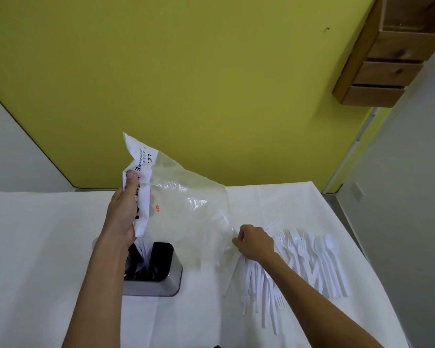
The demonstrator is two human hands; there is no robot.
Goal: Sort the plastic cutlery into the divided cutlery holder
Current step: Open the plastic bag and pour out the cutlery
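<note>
My left hand (123,212) grips the printed white end of a clear plastic bag (183,204) and holds it up over the table. My right hand (255,241) pinches the bag's lower open edge, just above a pile of white plastic cutlery (309,262) spread on the table at the right: forks, spoons and knives lying side by side. The metal cutlery holder (158,285) with black dividers stands under my left forearm, its left part hidden by the arm and the bag's end.
A white cloth covers the table (35,247). A yellow-green wall rises behind it. A wooden wall shelf (387,64) hangs at the upper right. A grey wall stands at the right.
</note>
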